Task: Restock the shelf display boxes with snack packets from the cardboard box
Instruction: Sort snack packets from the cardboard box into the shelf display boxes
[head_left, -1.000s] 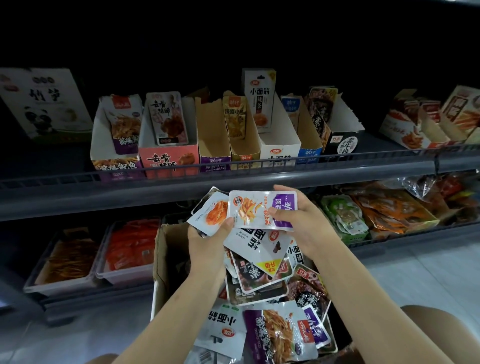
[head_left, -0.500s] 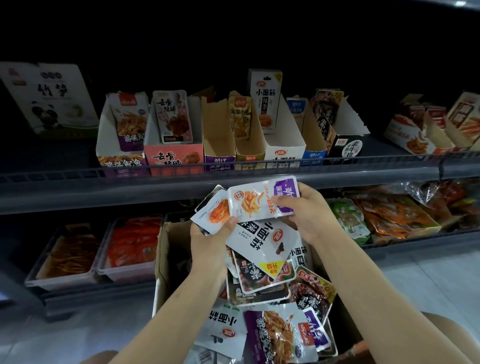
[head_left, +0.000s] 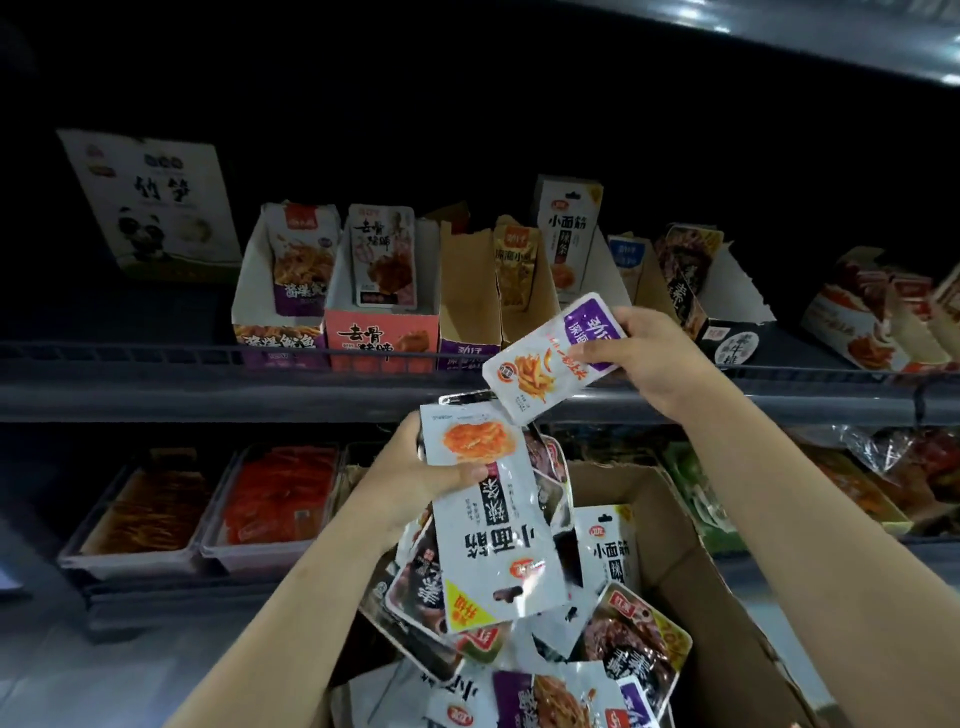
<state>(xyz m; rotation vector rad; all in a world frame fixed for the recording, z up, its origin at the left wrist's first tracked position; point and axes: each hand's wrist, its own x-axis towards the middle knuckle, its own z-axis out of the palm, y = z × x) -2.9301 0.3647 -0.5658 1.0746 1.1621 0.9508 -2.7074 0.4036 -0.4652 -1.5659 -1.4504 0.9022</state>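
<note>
My right hand (head_left: 649, 358) pinches a white and purple snack packet (head_left: 550, 358) by its purple end, lifted in front of the upper shelf rail. My left hand (head_left: 415, 478) grips a stack of packets, a white one (head_left: 493, 530) on top, held over the open cardboard box (head_left: 675, 530). The box holds several loose packets (head_left: 628, 644). A row of display boxes stands on the upper shelf: one with purple-labelled packets (head_left: 280, 312), a pink one (head_left: 382, 338), a brown one with a purple front (head_left: 467, 312), and a white one (head_left: 597, 270).
A metal rail (head_left: 156, 358) runs along the upper shelf front. A panda-printed carton (head_left: 156, 208) stands at far left, more boxes (head_left: 883, 322) at far right. The lower shelf carries trays of red snacks (head_left: 280, 493) and bagged goods (head_left: 909, 467).
My right hand has pulled the white and purple packet off the stack and raised it up and right toward the upper shelf. The left hand keeps the remaining stack.
</note>
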